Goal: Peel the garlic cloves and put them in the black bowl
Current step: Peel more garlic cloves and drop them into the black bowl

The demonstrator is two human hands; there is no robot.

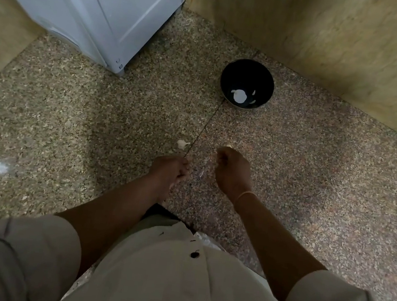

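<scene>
left hand (pixel 170 172) low, fingers curled inward, contents hidden | right hand (pixel 232 171) curled, back to camera, cannot tell what it holds | garlic piece (pixel 183 144) on floor (pixel 92 135) just beyond | black bowl (pixel 249 73) farther, near wall (pixel 335 42), pale cloves (pixel 238 96) inside

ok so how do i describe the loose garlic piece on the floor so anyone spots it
Find the black bowl on the speckled floor and follow the dark seam running from it toward the person. Just left of that seam, beyond the left hand, lies the garlic piece. Unlike the white pieces in the bowl, it sits on bare floor with a small stalk pointing right.
</scene>
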